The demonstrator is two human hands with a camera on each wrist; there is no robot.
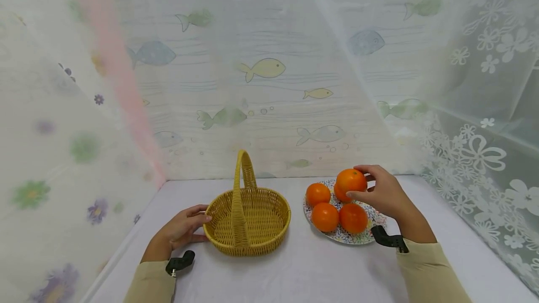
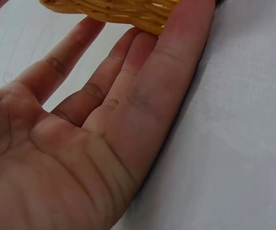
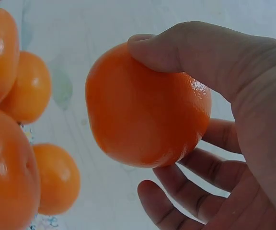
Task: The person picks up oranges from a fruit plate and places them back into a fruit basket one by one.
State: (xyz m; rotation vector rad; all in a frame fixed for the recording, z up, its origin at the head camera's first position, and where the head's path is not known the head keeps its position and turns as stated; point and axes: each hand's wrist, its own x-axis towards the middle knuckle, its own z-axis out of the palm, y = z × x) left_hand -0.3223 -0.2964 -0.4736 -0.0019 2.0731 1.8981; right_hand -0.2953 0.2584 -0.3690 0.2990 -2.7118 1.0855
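A yellow woven basket point(image 1: 279, 242) with a tall arched handle stands at the centre left, its inside bare. My left hand point(image 1: 182, 228) holds the basket's left side, fingertips at the rim; in the left wrist view, the extended fingers of that hand point(image 2: 104, 124) reach to the wicker point(image 2: 128, 12). With thumb and fingers my right hand point(image 1: 385, 193) grips an orange point(image 1: 351, 180) over the back of a patterned plate point(image 1: 362, 240). The right wrist view shows this smooth, shiny orange point(image 3: 143, 110) between thumb and fingers. Several more oranges point(image 1: 325, 217) lie on the plate.
A white cloth point(image 1: 303, 275) covers the table. Behind it hangs a sheer curtain point(image 1: 269, 106) printed with fish, and flower-patterned sheer curtains point(image 1: 484, 176) hang along both sides. The plate stands right of the basket, a short gap between them.
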